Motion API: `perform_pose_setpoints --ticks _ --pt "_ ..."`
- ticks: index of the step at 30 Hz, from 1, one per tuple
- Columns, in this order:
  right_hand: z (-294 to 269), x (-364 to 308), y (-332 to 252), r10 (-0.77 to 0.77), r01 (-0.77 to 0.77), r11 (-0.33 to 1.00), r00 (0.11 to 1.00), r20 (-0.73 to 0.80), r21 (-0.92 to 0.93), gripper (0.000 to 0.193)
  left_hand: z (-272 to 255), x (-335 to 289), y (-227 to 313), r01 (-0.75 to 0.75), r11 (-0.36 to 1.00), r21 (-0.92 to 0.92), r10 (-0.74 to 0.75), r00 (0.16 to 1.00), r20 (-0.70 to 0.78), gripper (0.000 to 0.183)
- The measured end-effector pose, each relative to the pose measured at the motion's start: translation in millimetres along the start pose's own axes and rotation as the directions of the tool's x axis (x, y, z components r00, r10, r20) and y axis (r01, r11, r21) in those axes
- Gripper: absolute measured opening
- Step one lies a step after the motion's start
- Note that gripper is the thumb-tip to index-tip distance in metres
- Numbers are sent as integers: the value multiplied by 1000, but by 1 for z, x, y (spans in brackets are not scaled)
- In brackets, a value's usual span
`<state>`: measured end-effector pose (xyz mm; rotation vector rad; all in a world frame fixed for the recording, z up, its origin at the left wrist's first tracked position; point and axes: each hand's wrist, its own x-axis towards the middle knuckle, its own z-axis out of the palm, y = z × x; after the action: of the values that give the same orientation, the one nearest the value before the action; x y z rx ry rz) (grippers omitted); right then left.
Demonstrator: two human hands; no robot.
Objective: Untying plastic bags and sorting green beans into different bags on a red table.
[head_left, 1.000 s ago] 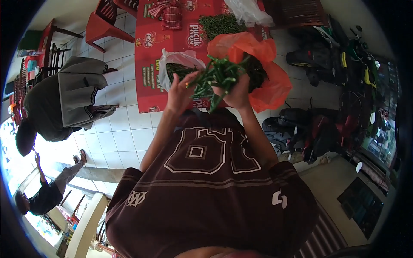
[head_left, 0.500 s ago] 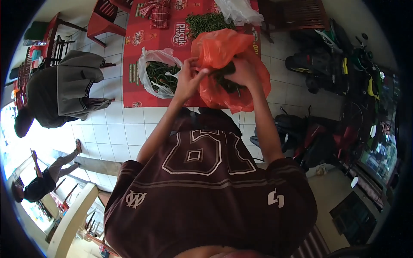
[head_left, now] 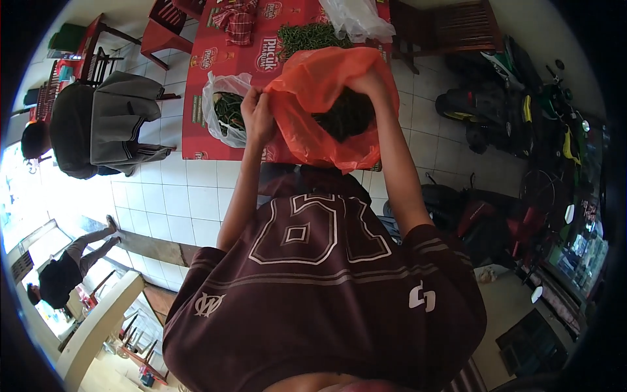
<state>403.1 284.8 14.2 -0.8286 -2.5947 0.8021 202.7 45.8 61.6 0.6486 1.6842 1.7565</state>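
A thin orange plastic bag (head_left: 307, 140) lies wide-mouthed at the table's near edge, with a dark green heap (head_left: 349, 116) inside that looks like long chillies. My left hand (head_left: 257, 112) is closed, thumb against fingers, on the bag's left rim and draws it out. My right hand (head_left: 367, 83) reaches into the mouth at the far right side; its fingers are hidden by the plastic. Just left of my left hand stands a white plastic bag (head_left: 210, 108) holding long green chillies (head_left: 230, 112).
On the red printed table (head_left: 196, 140), a pile of small green chillies (head_left: 310, 40) lies beyond the orange bag, beside another clear plastic bag (head_left: 362, 23). A checked cloth (head_left: 236, 23) lies far left. Chairs flank the table; motorbikes (head_left: 483, 108) stand right. Two people are at left.
My left hand has moved left and closed on the orange bag's rim, and the bag's mouth is spread wider. My right hand has shifted up toward the far rim, exposing more of the heap.
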Motion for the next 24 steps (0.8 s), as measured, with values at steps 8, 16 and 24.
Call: perform_pose_setpoints --ticks 8,16,24 --pt "-80 42 -38 182 -369 169 923 339 914 37 -14 6 -11 19 999 -34 -18 999 44 4" --pt "-63 3 -41 219 -404 711 905 365 576 36 49 -46 58 -477 803 357 207 785 584 46" --pt "20 -58 -71 237 -177 949 945 223 -261 56 55 -52 -19 -734 341 587 -576 330 748 45"
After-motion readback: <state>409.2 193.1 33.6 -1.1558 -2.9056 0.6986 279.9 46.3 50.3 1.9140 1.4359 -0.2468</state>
